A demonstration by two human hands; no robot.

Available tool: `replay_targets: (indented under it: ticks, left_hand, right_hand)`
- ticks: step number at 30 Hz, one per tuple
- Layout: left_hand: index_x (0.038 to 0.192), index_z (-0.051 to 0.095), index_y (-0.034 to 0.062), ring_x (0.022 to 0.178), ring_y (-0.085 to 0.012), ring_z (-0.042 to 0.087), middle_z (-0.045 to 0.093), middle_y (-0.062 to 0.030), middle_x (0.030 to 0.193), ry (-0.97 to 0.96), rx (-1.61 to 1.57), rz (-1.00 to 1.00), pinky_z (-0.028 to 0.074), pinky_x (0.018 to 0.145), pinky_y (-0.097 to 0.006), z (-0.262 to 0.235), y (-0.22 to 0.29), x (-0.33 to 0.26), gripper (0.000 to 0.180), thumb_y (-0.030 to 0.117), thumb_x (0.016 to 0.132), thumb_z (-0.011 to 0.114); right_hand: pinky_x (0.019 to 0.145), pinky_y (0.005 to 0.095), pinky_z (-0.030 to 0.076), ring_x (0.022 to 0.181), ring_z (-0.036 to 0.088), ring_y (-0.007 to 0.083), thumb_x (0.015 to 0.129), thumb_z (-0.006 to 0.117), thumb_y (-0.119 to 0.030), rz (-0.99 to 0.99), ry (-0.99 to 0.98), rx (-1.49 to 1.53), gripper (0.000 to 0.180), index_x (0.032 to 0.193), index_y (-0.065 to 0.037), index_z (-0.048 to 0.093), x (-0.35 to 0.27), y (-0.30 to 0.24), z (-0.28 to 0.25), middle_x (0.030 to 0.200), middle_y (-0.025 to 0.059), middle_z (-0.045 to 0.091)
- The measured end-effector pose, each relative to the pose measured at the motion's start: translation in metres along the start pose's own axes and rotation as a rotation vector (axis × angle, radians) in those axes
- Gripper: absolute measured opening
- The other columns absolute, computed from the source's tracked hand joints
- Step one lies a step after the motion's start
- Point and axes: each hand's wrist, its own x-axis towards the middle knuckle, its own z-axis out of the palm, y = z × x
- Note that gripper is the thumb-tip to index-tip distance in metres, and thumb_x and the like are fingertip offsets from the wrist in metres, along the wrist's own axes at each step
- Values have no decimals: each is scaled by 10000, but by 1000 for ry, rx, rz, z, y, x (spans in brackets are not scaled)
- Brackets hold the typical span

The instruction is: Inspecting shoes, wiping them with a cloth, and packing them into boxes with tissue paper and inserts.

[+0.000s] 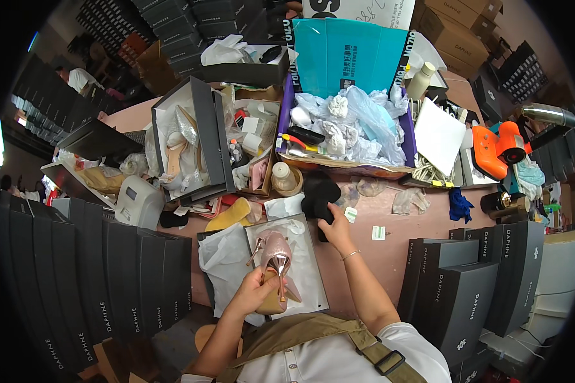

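Observation:
A glittery pink high-heeled shoe (276, 246) with a shiny metallic heel is gripped in my left hand (257, 291), above an open shoe box (310, 265). White tissue paper (222, 256) lines the box and spills over its left side. The shoe's beige underside faces partly toward me; whether a second shoe is behind it I cannot tell. Just beyond the box's right corner, my right hand (338, 231) has its fingers closed on a soft-looking black piece (321, 195), perhaps cloth or a pad. A bracelet circles my right wrist.
Dark shoe boxes stand in rows at left (121, 274) and right (466, 306). A purple-edged carton (345, 167) of crumpled tissue fills the back. Nearby are a bottle (281, 172), a yellow insole (229, 215), a white machine (137, 201), a blue cloth (460, 205) and an orange device (489, 153).

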Motion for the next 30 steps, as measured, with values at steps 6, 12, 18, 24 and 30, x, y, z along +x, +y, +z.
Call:
replay_targets:
  ticks: [6, 12, 18, 24, 30]
  left_hand:
    - [1127, 470, 3, 832, -153, 627, 616, -109, 1001, -27, 26, -1, 525, 711, -287, -2, -9, -5, 265, 179, 938, 531]
    - [1045, 516, 2, 781, -114, 606, 617, -59, 899, -37, -3, 22, 502, 701, -258, 8, 1, -6, 216, 185, 936, 547]
    - [1032, 526, 13, 766, -95, 581, 600, -38, 869, -41, -127, 95, 486, 702, -253, 6, -4, 4, 240, 232, 937, 556]
    - [1071, 516, 35, 750, -105, 588, 597, -41, 883, -73, -200, 101, 497, 678, -257, 9, 1, 3, 235, 194, 914, 590]
    - [998, 538, 17, 695, -115, 605, 603, -45, 830, -138, -19, 120, 512, 629, -247, 11, -6, -17, 159, 84, 874, 613]
  right_hand:
    - [911, 400, 451, 1034, 570, 389, 676, 612, -195, -162, -299, -190, 506, 1109, 68, 590, 45, -31, -51, 1124, 263, 582]
    - [887, 418, 466, 980, 593, 388, 692, 583, -249, -106, -574, -541, 518, 1120, 42, 598, 108, -58, -61, 1050, 266, 608]
    - [867, 441, 457, 1011, 554, 403, 738, 676, -277, -219, -175, -286, 512, 1143, 7, 547, 52, -78, -66, 1118, 234, 545]
    - [906, 387, 429, 1055, 522, 325, 817, 622, -128, -400, 4, 0, 355, 1144, -2, 565, -45, -139, -87, 1100, 166, 547]
    - [792, 358, 423, 975, 525, 252, 758, 558, -96, -959, -188, -588, 374, 1128, -85, 612, -82, -147, -91, 1064, 90, 555]
